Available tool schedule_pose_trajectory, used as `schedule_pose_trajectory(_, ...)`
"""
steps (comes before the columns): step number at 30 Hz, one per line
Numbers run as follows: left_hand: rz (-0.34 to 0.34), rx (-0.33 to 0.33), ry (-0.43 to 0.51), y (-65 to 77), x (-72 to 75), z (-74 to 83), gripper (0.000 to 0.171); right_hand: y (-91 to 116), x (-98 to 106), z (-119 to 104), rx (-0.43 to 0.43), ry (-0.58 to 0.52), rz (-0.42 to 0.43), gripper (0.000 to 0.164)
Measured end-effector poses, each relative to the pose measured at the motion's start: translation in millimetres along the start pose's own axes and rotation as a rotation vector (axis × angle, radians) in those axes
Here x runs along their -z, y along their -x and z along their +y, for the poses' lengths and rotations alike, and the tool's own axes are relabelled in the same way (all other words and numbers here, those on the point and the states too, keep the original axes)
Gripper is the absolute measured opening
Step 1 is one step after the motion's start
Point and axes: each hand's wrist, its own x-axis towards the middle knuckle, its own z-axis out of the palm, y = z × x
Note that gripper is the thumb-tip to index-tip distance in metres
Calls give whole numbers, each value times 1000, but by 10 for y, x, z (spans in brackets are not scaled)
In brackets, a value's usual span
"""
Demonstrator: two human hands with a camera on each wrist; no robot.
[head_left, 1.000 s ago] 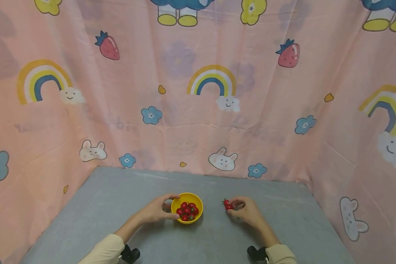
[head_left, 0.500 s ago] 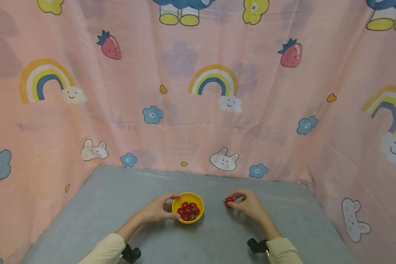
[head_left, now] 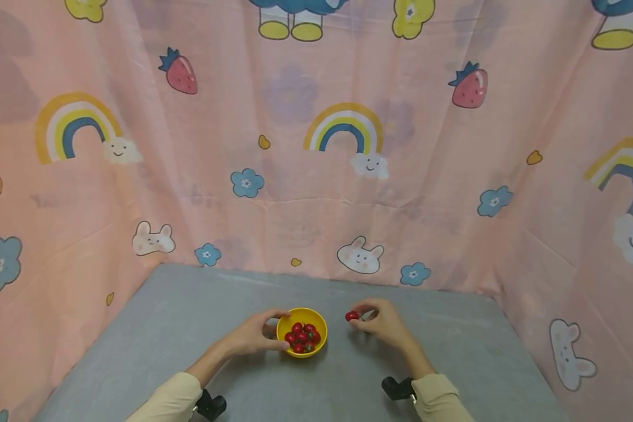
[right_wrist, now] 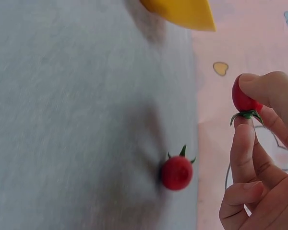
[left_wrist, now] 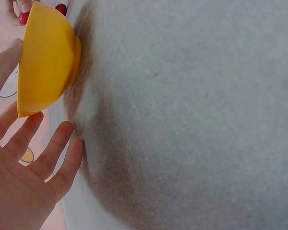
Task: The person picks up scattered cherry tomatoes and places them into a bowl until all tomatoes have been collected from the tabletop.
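Note:
A yellow bowl (head_left: 302, 354) with several red cherry tomatoes (head_left: 302, 337) in it stands on the grey table. My left hand (head_left: 253, 334) holds the bowl by its left side, thumb and fingertips on its rim and wall, as the left wrist view also shows. To the right of the bowl, my right hand (head_left: 385, 322) pinches one cherry tomato (right_wrist: 245, 98) between thumb and fingers, above the tabletop, its green stem end downward. Another cherry tomato (right_wrist: 176, 172) with green sepals lies on the table below that hand; in the head view the hand hides it.
The grey tabletop (head_left: 216, 293) extends around the bowl. A pink printed curtain (head_left: 274, 223) borders the table at the back and on both sides. Dark wrist mounts (head_left: 398, 388) sit by the cream sleeves (head_left: 438, 395).
My right hand has raised the cherry tomato off the table and moved it left, nearer the bowl. The left hand keeps its hold on the bowl. The head view has shifted slightly.

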Motion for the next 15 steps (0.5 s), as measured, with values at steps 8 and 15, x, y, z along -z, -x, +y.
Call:
schedule_pose_trajectory(8,-5,-4,-3,-2,-9,6,65,-89,-92,-74,59,-47,-43,17)
schedule_pose_trajectory(15,-4,-2,8,-7,-9,-5,64,-161,-205,-147,97,-68,-82,17)
